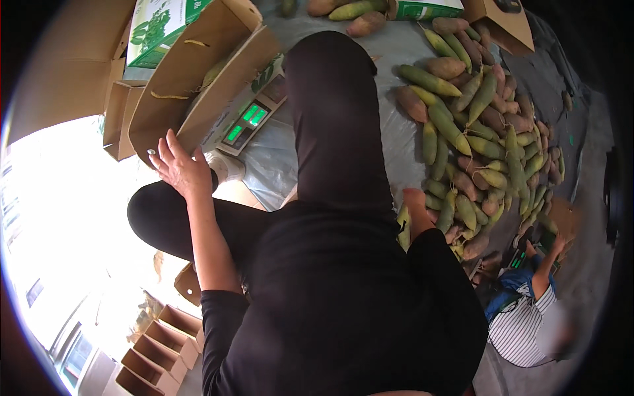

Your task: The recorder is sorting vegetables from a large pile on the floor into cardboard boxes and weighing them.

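My left hand is open with its fingers spread, at the near corner of an open cardboard box. A pale green radish lies partly visible inside the box. Under the box is a scale with a lit green display. My right hand is low at my right side, against the near left edge of a big heap of green radishes and reddish-brown root vegetables. Its fingers are hidden, so whether it holds anything does not show. A green radish shows right beside that wrist.
Green and white cartons stand behind the box. Several empty cardboard boxes are lined up at lower left. Another person in a striped top works at lower right beside a second lit scale. Grey plastic sheeting covers the floor.
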`<control>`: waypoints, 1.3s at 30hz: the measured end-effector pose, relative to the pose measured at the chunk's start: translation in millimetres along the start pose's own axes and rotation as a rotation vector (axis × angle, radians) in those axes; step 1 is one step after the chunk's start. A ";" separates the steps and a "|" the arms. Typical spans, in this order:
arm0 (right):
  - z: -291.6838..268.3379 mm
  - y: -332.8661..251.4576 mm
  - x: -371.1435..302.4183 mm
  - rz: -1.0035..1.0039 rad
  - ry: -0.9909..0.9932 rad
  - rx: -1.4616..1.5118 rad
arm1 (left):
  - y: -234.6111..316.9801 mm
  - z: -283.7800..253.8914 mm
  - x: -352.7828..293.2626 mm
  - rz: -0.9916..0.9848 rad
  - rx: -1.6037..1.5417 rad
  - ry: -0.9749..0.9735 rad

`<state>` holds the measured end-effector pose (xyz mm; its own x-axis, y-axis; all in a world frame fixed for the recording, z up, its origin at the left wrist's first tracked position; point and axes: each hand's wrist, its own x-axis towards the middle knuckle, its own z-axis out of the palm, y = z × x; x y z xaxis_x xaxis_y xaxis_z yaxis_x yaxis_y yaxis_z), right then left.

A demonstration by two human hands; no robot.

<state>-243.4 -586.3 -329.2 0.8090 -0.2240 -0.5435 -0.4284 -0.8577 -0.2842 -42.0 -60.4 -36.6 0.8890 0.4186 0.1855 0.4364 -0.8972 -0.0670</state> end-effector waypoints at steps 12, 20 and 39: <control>-72.6 -72.9 34.9 0.567 0.153 1.197 | -4.5 -7.8 0.0 -0.011 -0.040 -0.004; -180.9 -177.8 64.1 0.299 0.294 1.348 | -7.2 -13.1 0.1 -0.052 -0.093 -0.055; -403.5 -591.7 -43.4 -1.208 -0.097 1.484 | -9.5 -15.5 0.2 -0.064 -0.140 -0.058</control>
<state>137.4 -255.8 181.3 0.8963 0.1697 0.4097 0.2704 0.5232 -0.8082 -48.1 -53.9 -20.7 0.8683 0.4793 0.1277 0.4725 -0.8776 0.0811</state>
